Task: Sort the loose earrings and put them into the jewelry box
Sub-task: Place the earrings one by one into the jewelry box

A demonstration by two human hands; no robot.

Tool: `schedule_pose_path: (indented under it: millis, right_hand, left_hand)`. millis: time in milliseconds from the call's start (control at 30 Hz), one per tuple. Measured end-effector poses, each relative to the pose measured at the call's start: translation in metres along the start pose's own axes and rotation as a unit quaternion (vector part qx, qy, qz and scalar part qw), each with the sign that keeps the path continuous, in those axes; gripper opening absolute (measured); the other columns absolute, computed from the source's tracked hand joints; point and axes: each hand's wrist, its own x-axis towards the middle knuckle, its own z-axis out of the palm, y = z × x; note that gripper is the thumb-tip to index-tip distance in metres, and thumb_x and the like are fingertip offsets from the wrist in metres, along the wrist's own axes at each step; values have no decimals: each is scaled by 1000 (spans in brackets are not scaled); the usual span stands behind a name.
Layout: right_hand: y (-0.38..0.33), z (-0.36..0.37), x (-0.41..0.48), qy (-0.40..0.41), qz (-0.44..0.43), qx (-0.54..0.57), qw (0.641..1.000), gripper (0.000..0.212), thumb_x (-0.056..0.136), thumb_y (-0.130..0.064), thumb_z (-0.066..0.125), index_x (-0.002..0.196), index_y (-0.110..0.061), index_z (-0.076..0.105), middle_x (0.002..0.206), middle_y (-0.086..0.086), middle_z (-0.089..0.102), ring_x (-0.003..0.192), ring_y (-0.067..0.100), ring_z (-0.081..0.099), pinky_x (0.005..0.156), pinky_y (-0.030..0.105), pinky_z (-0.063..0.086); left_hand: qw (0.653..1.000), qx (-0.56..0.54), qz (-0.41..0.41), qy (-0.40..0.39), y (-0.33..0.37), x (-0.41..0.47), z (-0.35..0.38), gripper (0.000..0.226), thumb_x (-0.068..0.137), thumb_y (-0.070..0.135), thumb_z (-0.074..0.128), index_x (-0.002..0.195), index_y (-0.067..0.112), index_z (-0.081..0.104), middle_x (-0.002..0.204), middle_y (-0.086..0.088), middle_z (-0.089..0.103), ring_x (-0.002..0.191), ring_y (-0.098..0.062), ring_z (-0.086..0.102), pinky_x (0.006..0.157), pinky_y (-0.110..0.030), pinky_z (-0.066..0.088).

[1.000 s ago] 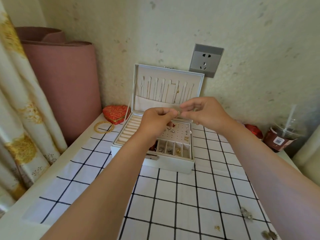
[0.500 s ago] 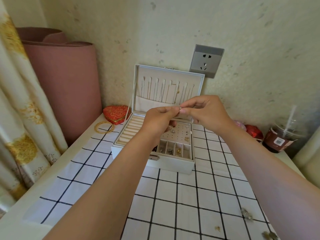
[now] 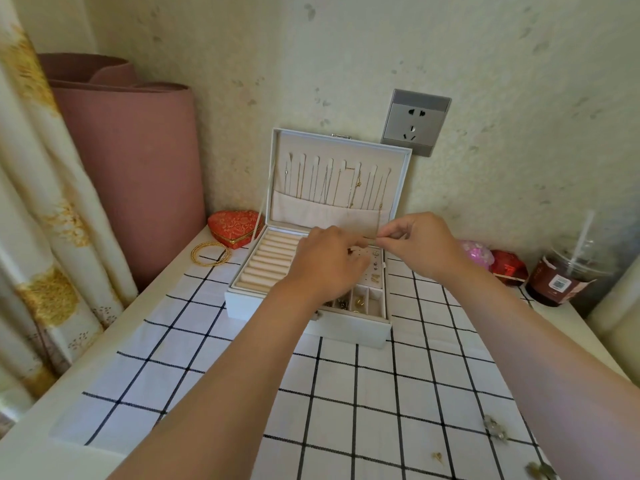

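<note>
Now that your hands have dropped from in front of the lid (image 3: 339,188) to just over the open jewelry box (image 3: 349,327), you look to be past fiddling with the earring (image 3: 375,239) and into seating it. A second ago they were working fingertip to fingertip higher up. Your right hand (image 3: 422,244) pinches the earring narrowly between thumb and forefinger, above the back edge of the perforated stud panel (image 3: 375,268). Your left hand (image 3: 329,265) covers most of that panel, fingers curled, tips meeting the right hand's. Whether it also holds the piece or its back, I cannot tell.

The earring is only a thin pale sliver. Its long axis seems to run roughly left to right between your hands, about level. Which end is the post is too small to make out. For a panel hole, you would likely need to tip it post-down.

More loose earrings (image 3: 495,427) wait on the checked cloth (image 3: 207,375) on the table, near right, so sorting is unfinished.
</note>
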Motion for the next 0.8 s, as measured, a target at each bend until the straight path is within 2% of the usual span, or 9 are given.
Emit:
schedule_pose_path:
  millis: [33,100,233,433,600,800]
  right_hand:
    - [4,2,-2,-4,0,-26,1000,6,84,-20,78,85,-27,78,78,-17,70,74,-5,64,76,20,53]
    - [8,4,-6,-17,-6,-58,998,4,84,-21,77,85,-25,79,77,-21,66,81,0,65,83,28,55]
    - [11,8,-6,-20,-30,-78,996,7,82,-23,78,82,-29,77,80,-17,68,84,6,66,82,37,56]
    - [8,13,-6,-4,-82,-138,987,3,83,-20,77,82,-24,77,85,-11,67,80,10,64,73,35,55]
    - [9,7,-2,-65,-69,-122,988,6,85,-23,73,81,-25,78,84,-15,68,82,6,65,79,39,57]
    - [11,2,-3,-80,-50,-92,991,11,89,-22,69,83,-27,77,82,-17,68,84,4,65,85,37,55]
  left_hand:
    - [997,71,19,-2,-3,-1,3,39,92,48,53,129,38,60,132,8,56,127,-16,39,109,-38,30]
    - [990,133,48,-16,-6,-4,9,46,91,54,54,133,37,56,136,7,50,131,-17,32,111,-39,23]
    - [987,143,74,-9,-10,-3,13,48,90,57,53,134,35,56,137,6,48,132,-17,30,111,-39,23]
    - [987,143,69,-8,-12,-2,15,46,90,57,52,131,35,58,136,6,46,132,-16,29,111,-38,22]
    - [987,142,70,-11,-12,-2,14,46,90,58,52,130,36,58,136,6,47,133,-16,29,113,-39,20]
    - [987,147,71,-13,-11,-2,14,46,91,57,52,132,37,56,135,7,47,132,-16,29,113,-38,17]
